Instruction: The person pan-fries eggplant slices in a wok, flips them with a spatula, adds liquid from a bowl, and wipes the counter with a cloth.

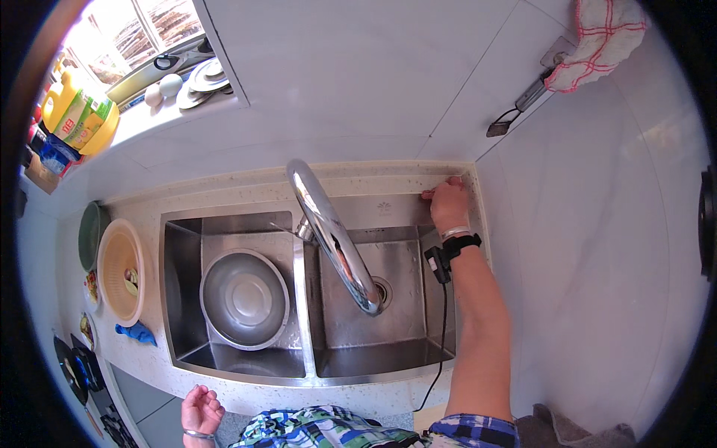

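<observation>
My right hand (450, 204) reaches to the back right corner of the stainless steel double sink (304, 336), onto the ledge by the wall. Its fingers are mostly hidden from above, so whether they grip something is unclear. Below the counter's front edge, my left hand (203, 411) is loosely curled, with nothing visible in it. A steel basin (246, 302) sits in the left bowl of the sink. Over the right bowl arches a chrome faucet (336, 241), its spout end near the drain (383, 292).
Left of the sink stand a peach plastic basin (109, 274) with some food scraps, a green basin (92, 235) and a blue cloth or glove (136, 333). A yellow jug (78, 115) and two eggs (171, 85) occupy the windowsill. A checked cloth (608, 42) hangs on the wall.
</observation>
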`<state>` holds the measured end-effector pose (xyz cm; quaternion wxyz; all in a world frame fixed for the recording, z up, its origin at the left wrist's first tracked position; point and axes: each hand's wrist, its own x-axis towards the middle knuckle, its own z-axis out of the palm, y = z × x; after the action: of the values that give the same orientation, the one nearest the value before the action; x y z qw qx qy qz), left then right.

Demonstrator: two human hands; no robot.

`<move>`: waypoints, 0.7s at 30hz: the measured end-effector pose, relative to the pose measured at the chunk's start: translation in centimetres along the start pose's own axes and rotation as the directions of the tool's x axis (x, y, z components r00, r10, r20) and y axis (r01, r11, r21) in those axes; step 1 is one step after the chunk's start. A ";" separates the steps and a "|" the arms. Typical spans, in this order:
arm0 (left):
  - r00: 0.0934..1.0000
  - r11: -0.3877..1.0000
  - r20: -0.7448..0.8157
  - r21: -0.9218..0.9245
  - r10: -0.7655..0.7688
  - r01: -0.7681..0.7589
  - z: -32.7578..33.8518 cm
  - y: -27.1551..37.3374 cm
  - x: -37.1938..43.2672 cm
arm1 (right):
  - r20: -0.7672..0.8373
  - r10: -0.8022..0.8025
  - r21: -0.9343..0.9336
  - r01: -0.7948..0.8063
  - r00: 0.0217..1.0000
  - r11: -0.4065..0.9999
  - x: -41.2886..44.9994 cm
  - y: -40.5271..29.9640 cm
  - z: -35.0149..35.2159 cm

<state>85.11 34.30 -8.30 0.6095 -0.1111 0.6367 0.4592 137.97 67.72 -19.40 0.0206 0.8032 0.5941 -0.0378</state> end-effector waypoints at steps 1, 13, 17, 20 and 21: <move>1.000 1.000 0.002 0.000 -0.006 0.006 0.2 -0.2 0.0 | -0.055 0.024 0.010 -0.024 0.998 1.000 0.2 -0.2 1.2; 0.997 0.999 0.076 0.041 -0.014 0.010 2.2 -0.6 -0.2 | -0.234 -0.386 0.204 0.433 0.892 0.878 -4.2 -8.1 2.1; 0.999 0.999 0.038 0.042 -0.006 0.004 2.4 -0.5 -0.9 | -0.093 -0.531 0.492 0.502 0.842 0.711 -6.3 -9.3 1.4; 1.000 0.999 0.015 0.033 0.019 -0.019 2.0 -0.5 -1.5 | -0.150 -0.474 0.590 0.464 0.868 0.661 -6.6 -8.7 -0.3; 1.000 0.999 0.006 0.030 0.019 -0.019 1.9 -0.5 -1.6 | -0.133 -0.413 0.618 0.402 0.901 0.676 -6.6 -7.9 -1.1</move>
<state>87.12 34.69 -6.84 0.6084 -0.0945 0.6429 0.4556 128.56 63.86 -17.60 -0.2536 0.6097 0.7097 -0.2454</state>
